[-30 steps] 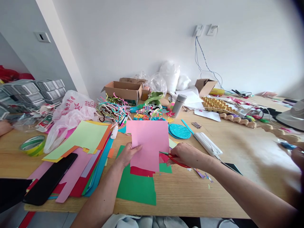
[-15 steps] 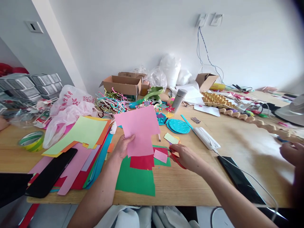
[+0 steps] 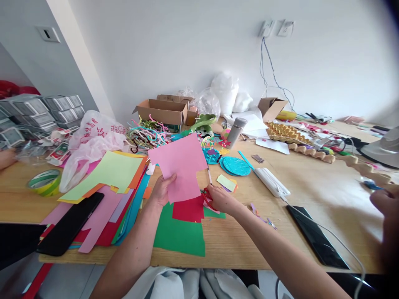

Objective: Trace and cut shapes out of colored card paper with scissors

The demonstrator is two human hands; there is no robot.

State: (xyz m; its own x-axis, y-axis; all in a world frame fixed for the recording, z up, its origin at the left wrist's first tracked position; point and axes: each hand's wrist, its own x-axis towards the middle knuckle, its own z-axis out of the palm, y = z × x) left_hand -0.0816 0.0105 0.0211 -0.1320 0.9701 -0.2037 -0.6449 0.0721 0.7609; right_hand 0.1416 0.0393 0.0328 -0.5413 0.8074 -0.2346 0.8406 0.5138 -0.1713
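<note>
From the head view, the left hand (image 3: 162,190) pinches a pink paper sheet (image 3: 181,164) by its lower edge, lifted and tilted above the worktop (image 3: 311,191); its right side has a stepped notch. The right hand (image 3: 220,199), closed on red-handled scissors (image 3: 206,197), meets that notch over red paper (image 3: 188,209) and green paper (image 3: 179,234).

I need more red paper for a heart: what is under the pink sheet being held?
Under the pink sheet, held by the left hand, a red sheet lies on a green sheet. How far the red runs beneath is hidden.
</note>
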